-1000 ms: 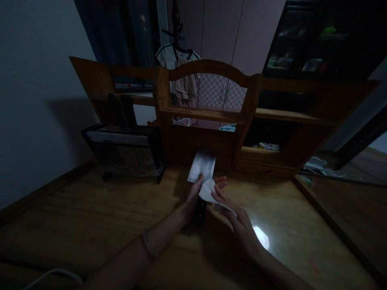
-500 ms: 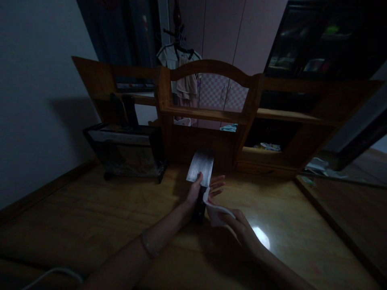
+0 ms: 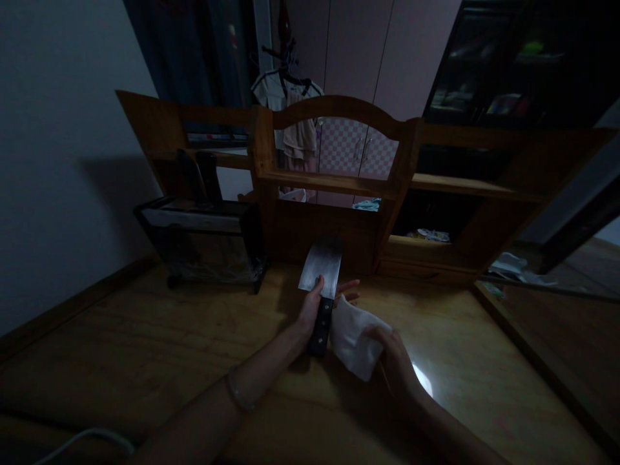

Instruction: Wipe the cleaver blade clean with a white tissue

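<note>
A cleaver [image 3: 321, 267] with a broad metal blade and a black riveted handle rests in my left hand [image 3: 310, 311]. The thumb lies on the blade near the handle, and the other fingers stretch out behind it to the right. My right hand [image 3: 391, 352] pinches a white cloth [image 3: 356, 332], which hangs spread just right of the black handle. Whether the cloth touches the handle I cannot tell.
At the left of the wooden desk [image 3: 232, 336] stands a knife block [image 3: 203, 242] with black-handled knives in it. A wooden shelf unit [image 3: 334, 187] runs along the back. A white cable [image 3: 92, 434] lies at the lower left.
My right hand has drawn the cloth slightly right and away from the handle, so the cloth spreads open and the handle's rivets show. My left hand and the cleaver have barely moved.
</note>
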